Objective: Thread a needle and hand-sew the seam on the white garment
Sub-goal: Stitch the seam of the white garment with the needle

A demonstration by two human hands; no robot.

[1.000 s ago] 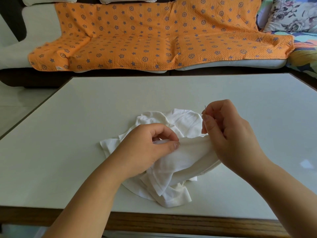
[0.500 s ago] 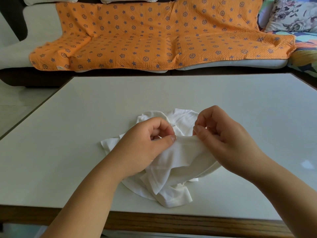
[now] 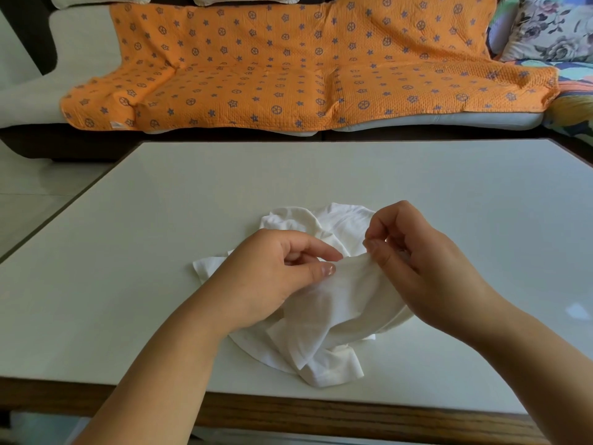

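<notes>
White garment (image 3: 324,319) lies bunched on the table (image 3: 321,175), front-centre, its lowest bunch near the wooden front edge (image 3: 321,409). One fold is raised off the heap between both hands. Left hand (image 3: 272,277): grip closed, thumb and forefinger pinching the fold's left end. Right hand (image 3: 417,255): grip closed, thumb and curled fingers pinched at the fold's upper edge, just beside the left fingertips. Needle and thread cannot be made out, so I cannot tell whether this pinch holds a needle as well as cloth. Judgement: step in hand is a stitch along the raised seam. To do it well, hold the span between the two pinches short and taut, enter close to the edge, keep the left fingertip out of the point's path, and draw the thread snug only, since soft cloth will likely pucker. Room: open table surface shows ahead and to the right, enough for a long thread pull up and outward. The front edge is the close limit, so cloth dragged toward the body may slide off. Sofa (image 3: 80,59) with orange blanket (image 3: 288,75) sits well apart beyond the far edge.
</notes>
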